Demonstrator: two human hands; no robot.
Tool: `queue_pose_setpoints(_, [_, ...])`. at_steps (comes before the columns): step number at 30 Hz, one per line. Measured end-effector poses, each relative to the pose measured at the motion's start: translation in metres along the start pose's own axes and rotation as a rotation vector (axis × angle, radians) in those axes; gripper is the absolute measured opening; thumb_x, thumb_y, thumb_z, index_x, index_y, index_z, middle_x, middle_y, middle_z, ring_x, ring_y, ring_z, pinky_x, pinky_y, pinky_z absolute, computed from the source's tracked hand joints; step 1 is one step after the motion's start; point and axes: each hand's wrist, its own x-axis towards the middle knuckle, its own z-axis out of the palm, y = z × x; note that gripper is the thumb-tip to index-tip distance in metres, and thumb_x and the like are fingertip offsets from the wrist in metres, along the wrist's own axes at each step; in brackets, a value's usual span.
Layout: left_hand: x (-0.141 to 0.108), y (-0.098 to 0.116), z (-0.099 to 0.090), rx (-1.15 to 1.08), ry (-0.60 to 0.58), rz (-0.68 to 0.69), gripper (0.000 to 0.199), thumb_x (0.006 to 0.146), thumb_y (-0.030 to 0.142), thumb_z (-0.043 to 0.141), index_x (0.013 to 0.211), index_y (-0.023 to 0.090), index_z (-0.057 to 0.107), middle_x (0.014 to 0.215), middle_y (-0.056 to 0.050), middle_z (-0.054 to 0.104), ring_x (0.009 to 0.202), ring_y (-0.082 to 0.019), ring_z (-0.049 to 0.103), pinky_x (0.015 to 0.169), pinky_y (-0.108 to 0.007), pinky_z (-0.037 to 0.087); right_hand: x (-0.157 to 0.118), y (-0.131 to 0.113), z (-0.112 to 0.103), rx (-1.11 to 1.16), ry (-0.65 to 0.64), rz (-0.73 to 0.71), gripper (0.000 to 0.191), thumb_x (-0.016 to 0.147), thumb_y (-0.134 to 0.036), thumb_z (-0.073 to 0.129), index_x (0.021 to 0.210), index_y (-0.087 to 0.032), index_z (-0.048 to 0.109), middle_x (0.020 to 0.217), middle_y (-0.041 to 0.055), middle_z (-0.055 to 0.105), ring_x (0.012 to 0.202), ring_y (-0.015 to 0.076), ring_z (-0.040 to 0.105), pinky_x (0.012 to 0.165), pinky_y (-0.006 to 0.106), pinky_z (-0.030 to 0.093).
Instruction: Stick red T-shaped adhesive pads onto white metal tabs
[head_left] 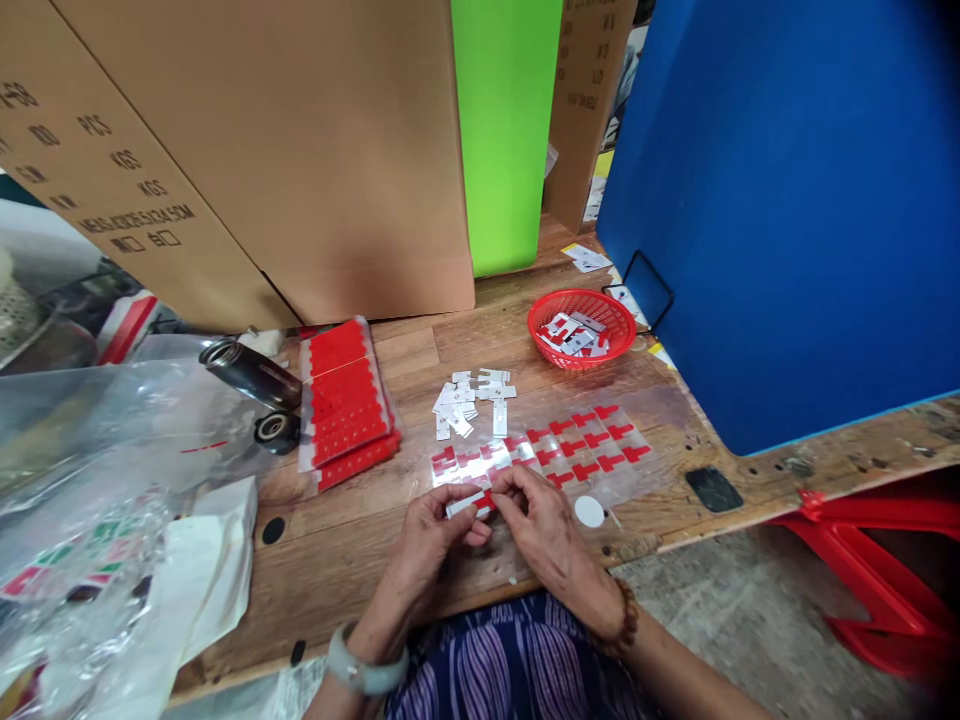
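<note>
My left hand (421,545) is closed on a small white flat piece (460,505), held level just above the table's near edge. At that piece's right end, my right hand (551,540) pinches a red sticker (486,499) between thumb and forefinger; the fingers partly cover it. Right behind my hands lies a clear backing sheet (637,482) carrying rows of red T-shaped stickers (583,471). Beyond it is a loose pile of white flat pieces (454,398) with notched ends. A red plastic basket (628,345) holds several white pieces, some with red on them.
A stack of red sticker sheets (346,395) lies left, beside a tipped dark flask (251,372) and its black cap (276,432). Plastic bags (82,520) cover the far left. Cardboard (337,150), a green panel (506,130) and a blue panel (795,220) stand behind. A white disc (589,512) lies right.
</note>
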Motion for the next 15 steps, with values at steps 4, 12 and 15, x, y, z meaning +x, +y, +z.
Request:
queue_pose_setpoints(4, [-0.001, 0.000, 0.002, -0.017, 0.009, -0.003, 0.054, 0.060, 0.032, 0.081, 0.103, 0.007, 0.059, 0.061, -0.007, 0.071, 0.051, -0.011, 0.064, 0.055, -0.018, 0.048, -0.001, 0.001, 0.001, -0.085, -0.008, -0.026, 0.011, 0.082, -0.010, 0.049, 0.078, -0.019, 0.053, 0.079, 0.0004, 0.059, 0.077, 0.0166, 0.053, 0.070, 0.028, 0.037])
queue_pose_setpoints(12, [-0.005, -0.002, 0.012, -0.053, 0.079, 0.011, 0.051, 0.060, 0.031, 0.081, 0.102, 0.008, 0.060, 0.061, -0.006, 0.071, 0.052, -0.012, 0.065, 0.058, -0.020, 0.049, -0.002, 0.000, 0.002, -0.202, 0.021, -0.060, 0.011, 0.083, -0.009, 0.049, 0.079, -0.019, 0.053, 0.081, 0.0002, 0.060, 0.078, 0.0170, 0.053, 0.077, 0.031, 0.035])
queue_pose_setpoints(15, [-0.005, -0.002, 0.014, -0.034, 0.115, 0.013, 0.051, 0.060, 0.032, 0.081, 0.100, 0.009, 0.060, 0.060, -0.007, 0.071, 0.052, -0.013, 0.065, 0.058, -0.021, 0.050, -0.001, 0.001, 0.000, -0.197, -0.003, -0.043, 0.010, 0.083, -0.010, 0.050, 0.079, -0.019, 0.052, 0.081, 0.0007, 0.060, 0.078, 0.0176, 0.053, 0.076, 0.032, 0.036])
